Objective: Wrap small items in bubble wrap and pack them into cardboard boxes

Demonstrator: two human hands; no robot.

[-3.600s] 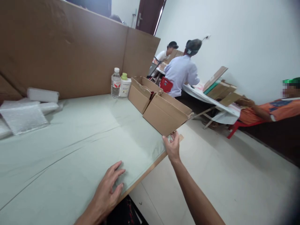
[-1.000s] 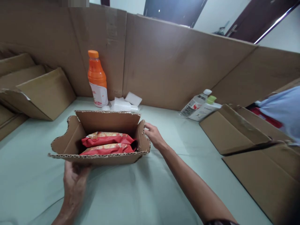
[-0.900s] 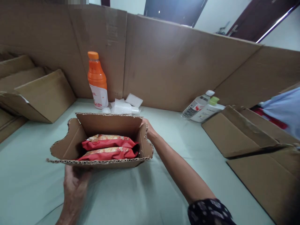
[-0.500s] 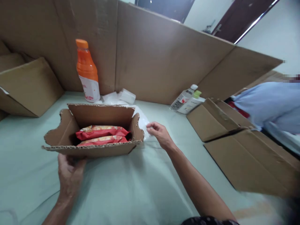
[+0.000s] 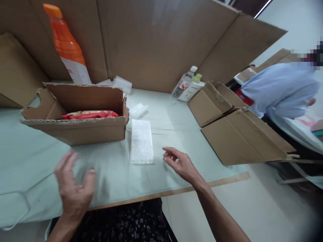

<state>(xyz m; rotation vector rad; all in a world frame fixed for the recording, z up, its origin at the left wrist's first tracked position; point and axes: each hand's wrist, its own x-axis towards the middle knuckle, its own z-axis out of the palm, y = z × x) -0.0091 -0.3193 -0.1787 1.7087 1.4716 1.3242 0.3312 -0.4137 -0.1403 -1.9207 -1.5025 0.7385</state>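
Note:
An open cardboard box (image 5: 96, 131) with ragged top edges stands at the left of the table, red packets (image 5: 91, 115) inside it. My left hand (image 5: 74, 186) is in front of the box, apart from it, fingers spread and slightly blurred, holding nothing. Between the hands a flat bubble-wrap pouch (image 5: 141, 141) lies on the green cloth. My right hand (image 5: 179, 164) hovers just right of the pouch with its fingers loosely curled and apart, nothing in them. Behind the pouch lie more clear bubble-wrap pieces (image 5: 138, 109).
Behind the box, an orange bottle (image 5: 69, 50) leans in view against a cardboard wall (image 5: 151, 43). A clear bottle (image 5: 183, 83) and a white bottle (image 5: 191, 89) stand farther right, beside cardboard boxes (image 5: 234, 137). A person in a blue shirt (image 5: 280, 87) is at far right. A cable (image 5: 26, 201) lies front left.
My left hand has let go of the box, which now rests on the table. The bubble-wrap pouch now lies flat by the box's right side. The view has tilted down.

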